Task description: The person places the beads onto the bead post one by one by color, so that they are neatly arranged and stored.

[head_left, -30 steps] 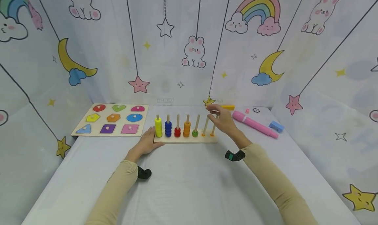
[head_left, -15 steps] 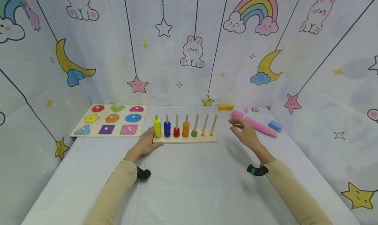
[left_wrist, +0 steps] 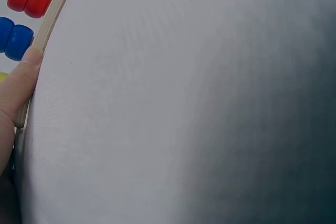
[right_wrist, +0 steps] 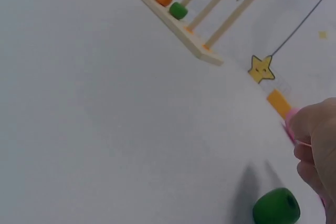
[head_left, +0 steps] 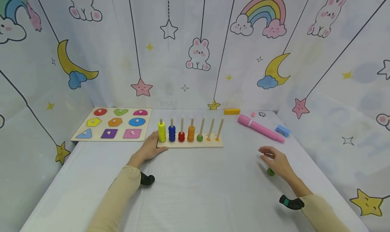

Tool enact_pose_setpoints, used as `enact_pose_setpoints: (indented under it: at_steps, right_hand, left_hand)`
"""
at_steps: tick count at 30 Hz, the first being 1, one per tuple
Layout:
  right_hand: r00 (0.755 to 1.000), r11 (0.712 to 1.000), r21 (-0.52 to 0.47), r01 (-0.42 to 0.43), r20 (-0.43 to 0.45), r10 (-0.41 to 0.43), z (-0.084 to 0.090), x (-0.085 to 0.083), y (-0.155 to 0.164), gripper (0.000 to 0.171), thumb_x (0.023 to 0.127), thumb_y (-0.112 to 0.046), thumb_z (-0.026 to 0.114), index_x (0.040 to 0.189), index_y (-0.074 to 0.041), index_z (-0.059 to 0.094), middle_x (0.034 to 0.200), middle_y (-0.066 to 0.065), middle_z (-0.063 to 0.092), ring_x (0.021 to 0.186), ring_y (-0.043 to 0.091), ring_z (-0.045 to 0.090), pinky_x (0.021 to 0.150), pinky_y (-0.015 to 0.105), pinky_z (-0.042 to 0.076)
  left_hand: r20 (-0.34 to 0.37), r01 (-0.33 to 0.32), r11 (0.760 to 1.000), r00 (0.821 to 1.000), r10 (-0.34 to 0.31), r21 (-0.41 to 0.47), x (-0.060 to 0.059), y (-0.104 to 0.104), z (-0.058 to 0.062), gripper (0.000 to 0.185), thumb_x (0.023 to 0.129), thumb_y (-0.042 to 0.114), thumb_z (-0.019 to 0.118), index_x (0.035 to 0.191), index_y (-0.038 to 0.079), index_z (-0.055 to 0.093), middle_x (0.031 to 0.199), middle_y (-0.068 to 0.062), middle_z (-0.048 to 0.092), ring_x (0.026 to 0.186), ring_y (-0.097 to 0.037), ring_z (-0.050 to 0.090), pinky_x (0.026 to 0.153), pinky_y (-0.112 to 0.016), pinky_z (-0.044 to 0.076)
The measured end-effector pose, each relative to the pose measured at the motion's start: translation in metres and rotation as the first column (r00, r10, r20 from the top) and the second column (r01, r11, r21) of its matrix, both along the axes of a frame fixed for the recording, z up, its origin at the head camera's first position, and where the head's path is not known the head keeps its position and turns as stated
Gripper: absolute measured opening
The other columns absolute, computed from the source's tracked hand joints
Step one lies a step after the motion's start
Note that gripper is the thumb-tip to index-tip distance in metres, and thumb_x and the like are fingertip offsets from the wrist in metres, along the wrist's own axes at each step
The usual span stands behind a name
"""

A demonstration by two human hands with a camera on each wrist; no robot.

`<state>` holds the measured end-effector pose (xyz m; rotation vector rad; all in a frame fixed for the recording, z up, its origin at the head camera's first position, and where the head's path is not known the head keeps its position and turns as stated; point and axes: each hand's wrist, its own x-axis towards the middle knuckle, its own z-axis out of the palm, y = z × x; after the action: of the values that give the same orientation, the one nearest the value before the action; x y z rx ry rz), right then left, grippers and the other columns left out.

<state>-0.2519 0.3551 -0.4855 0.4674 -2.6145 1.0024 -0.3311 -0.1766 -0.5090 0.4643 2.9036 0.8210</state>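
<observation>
A wooden bead-counting rack (head_left: 213, 144) stands mid-table with upright pegs; beads in yellow, blue, red, orange and green fill some of them. My left hand (head_left: 149, 148) rests against the rack's left end. Its thumb (left_wrist: 26, 74) presses along the front edge of the base in the left wrist view. Off to the right, my right hand (head_left: 277, 161) hovers with fingers loosely bent and nothing between them. Beneath it a loose green bead (head_left: 271, 172) lies on the white tabletop; the right wrist view shows the bead (right_wrist: 275, 208) close below the fingers, its hole visible.
A shape puzzle board (head_left: 122, 127) with knobbed pieces lies at the back left. At the back right are a pink pen-shaped toy (head_left: 260, 128), a blue block (head_left: 283, 130), a yellow block (head_left: 232, 111) and small pink bits. A printed curtain stands behind.
My right hand has moved from the rack's right pegs, rightward and toward me, to above the green bead. My left hand has stayed at the rack's left end.
</observation>
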Motion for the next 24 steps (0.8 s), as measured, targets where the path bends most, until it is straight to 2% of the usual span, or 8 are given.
enact_pose_setpoints:
  at_steps: [6, 12, 20, 24]
  right_hand:
    - [0.997, 1.0, -0.012, -0.012, 0.07, 0.013, -0.003, 0.026, 0.003, 0.034, 0.088, -0.003, 0.065, 0.121, 0.002, 0.057, 0.114, 0.017, 0.064, 0.104, 0.036, 0.059, 0.083, 0.024, 0.053]
    - [0.999, 0.999, 0.025, -0.027, 0.021, 0.027, 0.011, 0.053, -0.01, 0.036, 0.082, 0.007, 0.068, 0.116, 0.006, 0.058, 0.107, 0.02, 0.066, 0.097, 0.04, 0.06, 0.08, 0.023, 0.053]
    - [1.0, 0.999, 0.037, -0.005, -0.013, 0.006, -0.015, 0.049, 0.009, 0.041, 0.077, 0.009, 0.071, 0.116, 0.002, 0.06, 0.103, 0.015, 0.068, 0.096, 0.031, 0.062, 0.081, 0.013, 0.049]
    - [1.0, 1.0, 0.004, -0.02, -0.016, 0.02, -0.02, 0.049, 0.016, 0.044, 0.076, 0.007, 0.074, 0.117, 0.0, 0.06, 0.101, 0.013, 0.069, 0.095, 0.025, 0.064, 0.08, 0.01, 0.048]
  left_hand:
    - [0.003, -0.005, 1.0, 1.0, 0.005, 0.0, 0.001, 0.0, 0.002, 0.091, 0.091, 0.045, 0.059, 0.148, -0.006, 0.011, 0.153, -0.026, 0.012, 0.142, -0.037, 0.006, 0.115, -0.048, 0.005]
    - [-0.005, 0.002, 1.0, 1.0, -0.002, -0.002, 0.001, 0.0, 0.001, 0.092, 0.09, 0.046, 0.059, 0.148, -0.007, 0.011, 0.153, -0.027, 0.012, 0.142, -0.037, 0.006, 0.115, -0.049, 0.006]
    - [0.004, -0.006, 1.0, 1.0, 0.006, 0.002, -0.001, 0.0, 0.0, 0.092, 0.09, 0.046, 0.059, 0.148, -0.005, 0.01, 0.153, -0.025, 0.012, 0.142, -0.036, 0.006, 0.115, -0.048, 0.006]
    - [0.007, -0.004, 1.0, 1.0, 0.004, 0.001, -0.001, -0.001, 0.0, 0.092, 0.09, 0.046, 0.059, 0.148, -0.006, 0.01, 0.153, -0.025, 0.012, 0.142, -0.036, 0.006, 0.115, -0.048, 0.005]
